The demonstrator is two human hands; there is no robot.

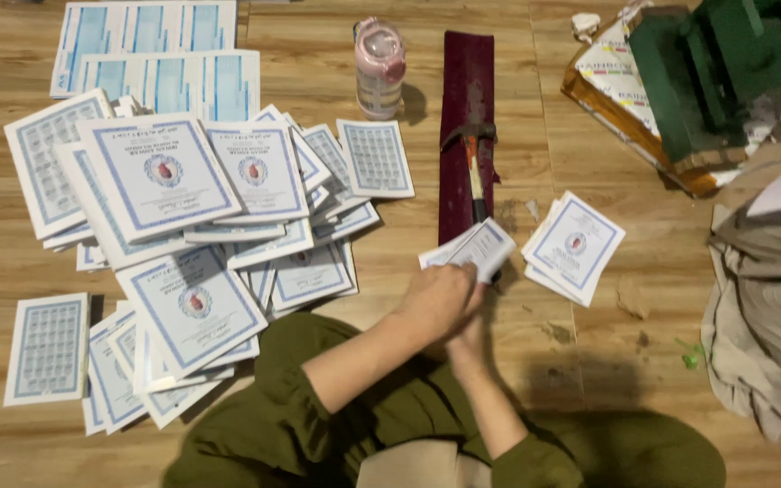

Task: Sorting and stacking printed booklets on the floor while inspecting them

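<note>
My left hand [436, 303] and my right hand [468, 342] meet in front of my lap, and both are closed on a thin white booklet with a blue border [474, 249]. The left hand lies on top and hides most of the right hand's fingers. A small stack of the same booklets [575, 246] rests on the wooden floor just right of the held one. Left of my hands, many more booklets lie in a loose spread [193, 203], some showing a red emblem on the cover.
A hammer [474, 167] lies on a long dark red board [465, 99] beyond my hands. A pink-lidded bottle [379, 68] stands next to the board. A green block on a printed package [693, 81] sits at top right, and beige cloth [770, 307] is bunched at the right edge.
</note>
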